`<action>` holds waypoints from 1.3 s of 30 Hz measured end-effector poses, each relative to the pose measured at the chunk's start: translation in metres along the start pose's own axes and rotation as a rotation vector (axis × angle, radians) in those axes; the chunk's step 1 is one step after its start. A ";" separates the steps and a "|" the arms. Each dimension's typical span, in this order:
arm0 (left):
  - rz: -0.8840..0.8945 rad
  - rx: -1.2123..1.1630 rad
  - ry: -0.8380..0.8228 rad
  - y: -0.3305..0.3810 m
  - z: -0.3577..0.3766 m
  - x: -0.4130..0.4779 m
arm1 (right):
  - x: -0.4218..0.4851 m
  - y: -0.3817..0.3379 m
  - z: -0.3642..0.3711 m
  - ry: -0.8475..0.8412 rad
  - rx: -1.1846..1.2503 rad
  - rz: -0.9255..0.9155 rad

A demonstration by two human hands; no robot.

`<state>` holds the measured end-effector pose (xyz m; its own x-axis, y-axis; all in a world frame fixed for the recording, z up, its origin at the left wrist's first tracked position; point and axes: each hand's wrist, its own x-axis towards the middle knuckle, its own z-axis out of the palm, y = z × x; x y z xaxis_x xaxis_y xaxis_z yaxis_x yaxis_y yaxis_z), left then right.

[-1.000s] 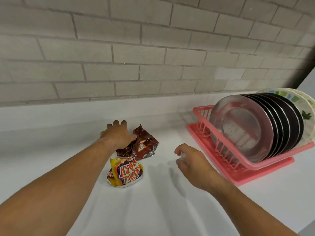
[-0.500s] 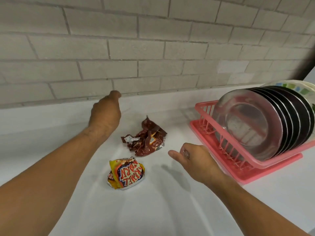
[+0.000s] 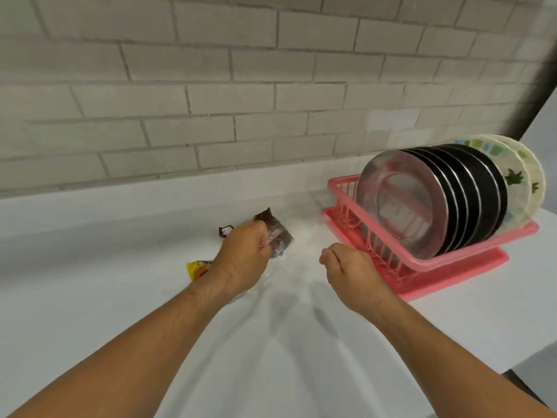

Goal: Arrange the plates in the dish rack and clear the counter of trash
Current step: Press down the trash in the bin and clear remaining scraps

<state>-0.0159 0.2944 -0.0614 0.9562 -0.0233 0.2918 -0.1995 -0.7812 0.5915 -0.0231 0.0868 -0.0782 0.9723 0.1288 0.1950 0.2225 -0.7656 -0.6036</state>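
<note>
Left hand (image 3: 241, 257) closed on brown wrapper (image 3: 275, 235), evidently for disposal; right hand (image 3: 351, 271) fisted, contents indeterminate; yellow wrapper (image 3: 197, 268) near left; plates (image 3: 437, 200) racked far right.

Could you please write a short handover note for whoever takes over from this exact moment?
Left hand: closed over the brown wrapper on the counter, apparently gripping it; not lifted.
Right hand: loosely fisted above the counter beside the rack; whether it holds anything cannot be told.
Yellow wrapper: on the counter, mostly hidden behind the left wrist.
Plates: all standing on edge in the pink rack, none on the counter.
Done: plates racked.
Left: lift the brown wrapper, collect the yellow one, and take both off the counter.
</note>
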 end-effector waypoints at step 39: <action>-0.185 -0.400 -0.180 0.202 0.177 -0.239 | -0.256 0.182 -0.097 -0.050 0.099 0.283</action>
<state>-0.2464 0.0317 -0.1450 0.9983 -0.0416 0.0409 -0.0559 -0.4818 0.8745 -0.2389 -0.1470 -0.1630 0.9984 -0.0484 -0.0280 -0.0541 -0.7108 -0.7013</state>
